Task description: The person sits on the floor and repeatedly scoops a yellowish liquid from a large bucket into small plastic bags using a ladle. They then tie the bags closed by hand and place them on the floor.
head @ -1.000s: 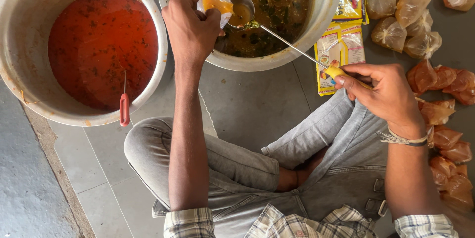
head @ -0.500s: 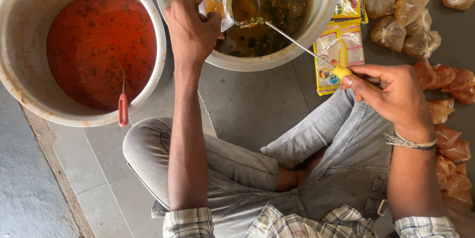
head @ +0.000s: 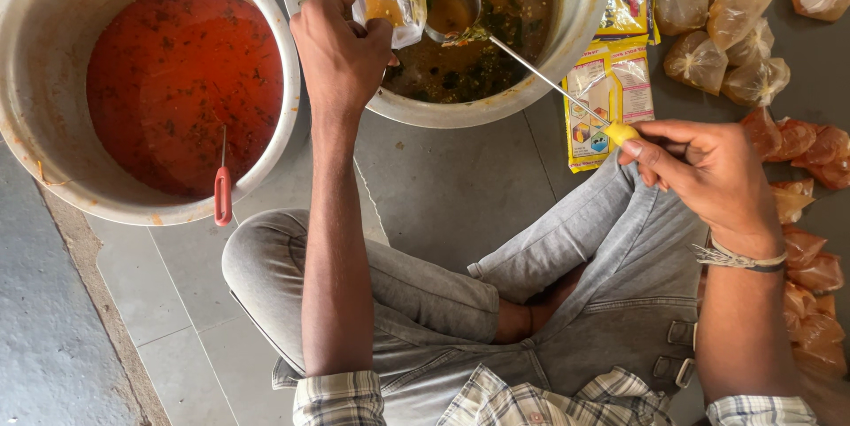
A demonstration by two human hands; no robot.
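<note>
Both pots cut off by top edge; right-side filled bags partly out of frame. Left hand [head: 341,45] grips small clear plastic bag [head: 390,3] over rim of brown-curry pot [head: 580,10], bag holding some yellowish liquid. Right hand [head: 708,169] pinches yellow handle of ladle [head: 452,8], bowl beside bag mouth, brown liquid inside. Second pot [head: 53,1] holds red curry, red-handled utensil [head: 223,191] leaning on rim. Tied filled bags [head: 722,36] on floor

Grey tiled floor [head: 443,187]: two metal pots [head: 35,125] far, yellow packets [head: 611,98] and filled bags [head: 753,81] right.
</note>
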